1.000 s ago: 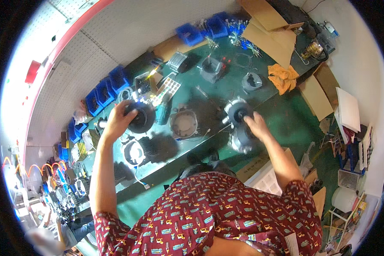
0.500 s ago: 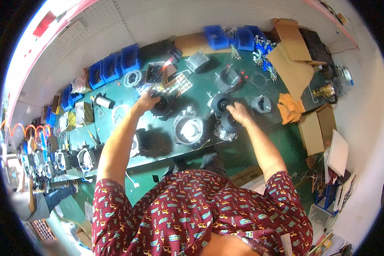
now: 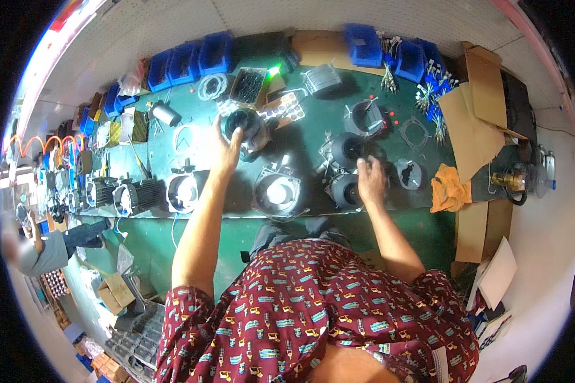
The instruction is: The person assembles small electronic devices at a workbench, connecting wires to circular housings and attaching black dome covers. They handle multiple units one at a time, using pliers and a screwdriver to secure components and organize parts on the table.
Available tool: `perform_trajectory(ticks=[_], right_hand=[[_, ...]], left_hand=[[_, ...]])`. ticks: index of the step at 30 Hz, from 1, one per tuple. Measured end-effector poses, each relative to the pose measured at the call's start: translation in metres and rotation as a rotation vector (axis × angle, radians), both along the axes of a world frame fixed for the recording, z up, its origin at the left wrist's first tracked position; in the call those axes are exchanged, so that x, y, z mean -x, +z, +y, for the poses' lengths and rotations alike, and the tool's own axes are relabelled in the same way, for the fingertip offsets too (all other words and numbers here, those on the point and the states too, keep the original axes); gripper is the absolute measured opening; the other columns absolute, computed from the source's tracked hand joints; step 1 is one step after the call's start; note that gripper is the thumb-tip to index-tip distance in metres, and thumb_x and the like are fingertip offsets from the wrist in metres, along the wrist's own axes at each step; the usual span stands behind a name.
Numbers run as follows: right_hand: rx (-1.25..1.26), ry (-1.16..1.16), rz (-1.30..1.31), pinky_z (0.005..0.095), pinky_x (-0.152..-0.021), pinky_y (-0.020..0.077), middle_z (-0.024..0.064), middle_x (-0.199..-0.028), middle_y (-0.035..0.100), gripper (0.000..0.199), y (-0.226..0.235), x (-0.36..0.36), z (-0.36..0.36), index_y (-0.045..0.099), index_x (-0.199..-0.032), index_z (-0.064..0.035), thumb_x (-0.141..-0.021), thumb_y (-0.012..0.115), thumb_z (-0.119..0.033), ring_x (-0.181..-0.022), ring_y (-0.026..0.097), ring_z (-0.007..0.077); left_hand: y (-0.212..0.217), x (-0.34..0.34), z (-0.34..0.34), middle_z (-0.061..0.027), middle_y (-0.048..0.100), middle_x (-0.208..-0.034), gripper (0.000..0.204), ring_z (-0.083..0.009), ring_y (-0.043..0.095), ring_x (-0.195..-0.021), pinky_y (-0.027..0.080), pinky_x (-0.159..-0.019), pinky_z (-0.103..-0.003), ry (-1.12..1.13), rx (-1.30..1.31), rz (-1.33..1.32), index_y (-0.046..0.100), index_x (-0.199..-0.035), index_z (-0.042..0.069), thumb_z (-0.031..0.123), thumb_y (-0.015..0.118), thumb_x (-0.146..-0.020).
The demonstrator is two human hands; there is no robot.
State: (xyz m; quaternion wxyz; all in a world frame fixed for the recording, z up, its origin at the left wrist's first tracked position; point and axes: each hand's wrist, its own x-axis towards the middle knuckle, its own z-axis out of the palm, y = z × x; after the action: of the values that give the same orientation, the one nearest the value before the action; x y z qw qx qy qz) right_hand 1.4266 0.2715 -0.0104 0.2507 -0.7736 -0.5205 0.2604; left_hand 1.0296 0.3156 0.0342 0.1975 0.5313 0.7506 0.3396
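Observation:
My left hand (image 3: 226,145) is closed around a black round hollow part (image 3: 241,120), tilted above the bench beside a greyish housing. My right hand (image 3: 371,180) has its fingers slightly bent and apart, close to the rim of a black cone-shaped cover (image 3: 346,150); whether the fingertips touch it is hard to see. That cover sits on a grey metal housing. Nearer to me, a second black cone-shaped cover (image 3: 347,191) sits on another housing. Between my hands stands an open grey motor housing (image 3: 278,191) with a white round part inside.
Several similar housings line the front edge at left, including one housing (image 3: 184,193). Blue bins (image 3: 216,53) stand along the back. A box of black small parts (image 3: 249,86), an orange cloth (image 3: 451,189) and a cardboard box (image 3: 469,124) surround the work area. Another person (image 3: 45,251) is at far left.
My left hand has lifted and tilted the black round part. My right hand has drawn back from the middle of the far black cover to its right side. The view has shifted.

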Motion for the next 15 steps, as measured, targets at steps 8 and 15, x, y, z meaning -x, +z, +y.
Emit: perform_trajectory(ticks=[8,15], right_hand=[[0.050,0.528,0.767,0.0377,-0.095,0.0520,0.0180,-0.130,0.062,0.057,0.051,0.090,0.040,0.054,-0.138,0.0011,-0.094,0.071,-0.033,-0.115,0.062,0.0252],[0.520,0.840,1.064,0.0299,-0.102,0.0470,0.0130,-0.131,0.065,0.060,0.008,0.139,0.070,0.057,-0.136,0.0037,-0.096,0.068,-0.040,-0.116,0.060,0.0152]], left_hand=[[0.062,-0.097,-0.112,-0.0273,0.019,-0.161,0.111,-0.0424,0.023,-0.149,0.012,-0.120,-0.061,-0.202,0.229,0.387,0.017,-0.155,-0.005,0.055,0.074,-0.081],[0.041,-0.118,-0.108,-0.0281,0.022,-0.161,0.120,-0.0424,0.023,-0.149,0.006,-0.119,-0.062,-0.229,0.346,0.494,0.020,-0.154,-0.008,0.078,0.058,-0.080]])
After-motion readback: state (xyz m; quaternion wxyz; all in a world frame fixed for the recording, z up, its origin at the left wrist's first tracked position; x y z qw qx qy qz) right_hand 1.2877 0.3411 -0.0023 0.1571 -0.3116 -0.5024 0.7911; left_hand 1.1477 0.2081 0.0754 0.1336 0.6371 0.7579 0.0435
